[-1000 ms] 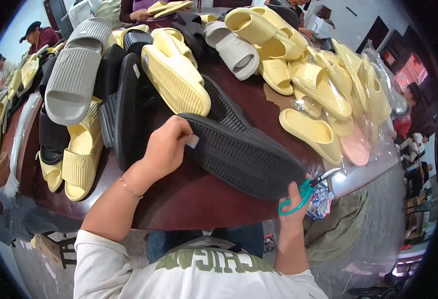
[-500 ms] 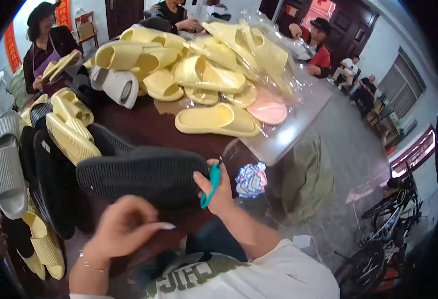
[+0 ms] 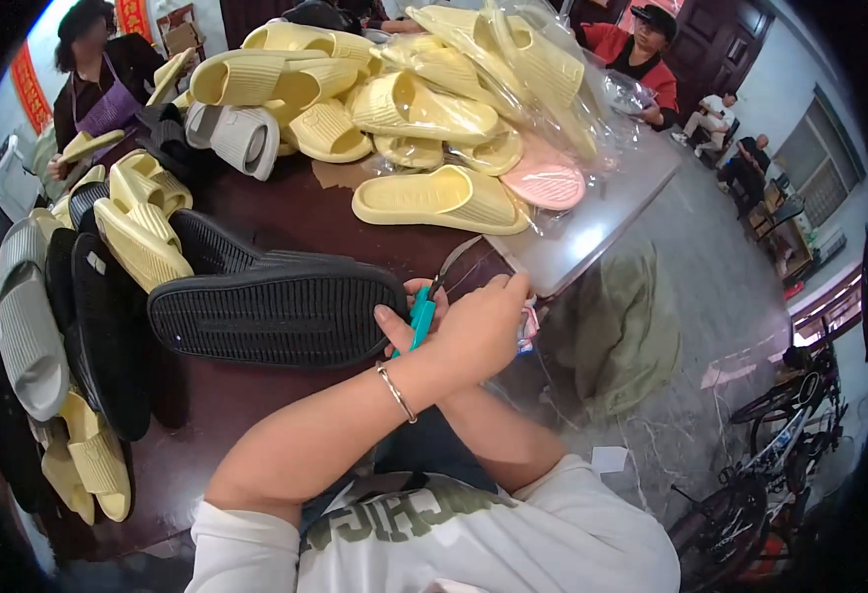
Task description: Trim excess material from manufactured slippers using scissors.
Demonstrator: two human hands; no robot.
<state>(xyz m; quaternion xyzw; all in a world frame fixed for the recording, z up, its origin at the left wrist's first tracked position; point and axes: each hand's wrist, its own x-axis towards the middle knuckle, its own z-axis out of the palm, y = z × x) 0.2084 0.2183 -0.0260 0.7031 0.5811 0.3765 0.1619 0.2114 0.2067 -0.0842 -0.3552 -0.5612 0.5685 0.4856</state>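
Since half a second ago our left hand crosses over, covering the right hand; its grip we cannot tell. One black slipper lies sole-up on the table; one pair of teal-handled scissors peeks out, handles hidden.

Black slipper: lies sole-up on the table, ribbed tread facing the camera, long axis running left to right, its right end touching the left hand. Scissors: teal handles, thin metal blades angled up and to the right, showing just left of that hand, between it and the slipper's end.
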